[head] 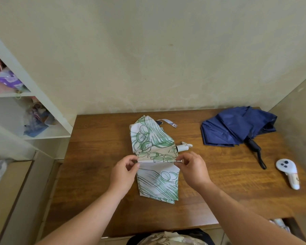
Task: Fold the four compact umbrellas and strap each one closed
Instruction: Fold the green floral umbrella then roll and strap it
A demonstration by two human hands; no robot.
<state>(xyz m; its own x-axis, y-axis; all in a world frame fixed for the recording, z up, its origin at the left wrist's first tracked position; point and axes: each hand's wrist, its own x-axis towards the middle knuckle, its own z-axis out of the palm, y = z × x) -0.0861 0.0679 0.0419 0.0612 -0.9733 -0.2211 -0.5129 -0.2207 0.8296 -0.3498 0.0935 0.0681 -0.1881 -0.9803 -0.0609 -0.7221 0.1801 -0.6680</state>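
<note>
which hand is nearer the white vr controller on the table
Right. The right hand, pinching a fold of the green-and-white printed umbrella, sits left of the white VR controller; the left hand pinches the fold's far end, farther left.

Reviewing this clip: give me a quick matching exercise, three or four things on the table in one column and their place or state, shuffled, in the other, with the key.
Things:
1. green-and-white umbrella
2. navy umbrella
3. white controller
4. closing strap

Places or states:
A. lies loose and unfastened at the far end of the patterned canopy
B. lies untouched, unfolded, at the table's far right
C. at the table's right edge, nearer than the dark handle
D. at the table's middle, one canopy edge pinched by both the left hand and right hand

Pairs: 1-D, 2-B, 3-C, 4-A
</note>
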